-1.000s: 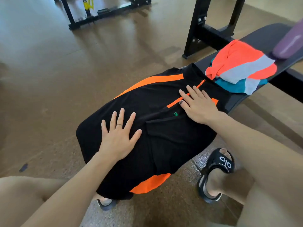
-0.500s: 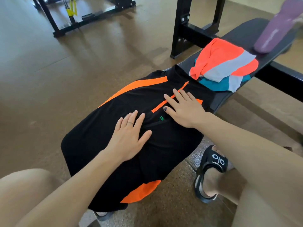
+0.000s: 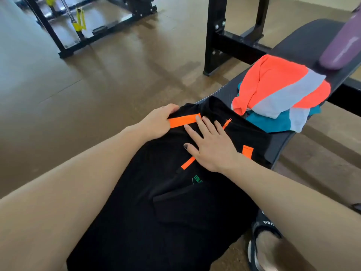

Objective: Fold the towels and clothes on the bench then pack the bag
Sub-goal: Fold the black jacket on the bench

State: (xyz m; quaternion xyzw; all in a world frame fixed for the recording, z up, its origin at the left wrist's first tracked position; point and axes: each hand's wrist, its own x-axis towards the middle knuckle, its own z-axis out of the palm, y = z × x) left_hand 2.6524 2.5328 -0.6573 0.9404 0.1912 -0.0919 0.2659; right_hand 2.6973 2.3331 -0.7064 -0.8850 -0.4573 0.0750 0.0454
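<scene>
A black shirt with orange stripes [image 3: 166,202] lies spread over the near end of the black bench [image 3: 304,42]. My left hand [image 3: 158,124] grips the shirt's far left edge at the orange shoulder stripe, thumb on top of the stripe. Flat on the chest of the shirt, just below the collar, rests my right hand [image 3: 213,145] with its fingers spread. Further along the bench sits a crumpled heap of orange, grey and teal clothes [image 3: 279,92]. No bag is in view.
A purple bottle [image 3: 343,44] lies on the bench beyond the clothes heap. A black bench rack [image 3: 216,36] stands behind, and another black frame with yellow straps [image 3: 80,22] is at the far left. My sandalled foot [image 3: 263,245] is on the brown floor, lower right.
My left hand has left the middle of the shirt and moved up to take hold of the orange shoulder stripe at the edge. My right hand stayed pressing near the collar. The camera moved closer.
</scene>
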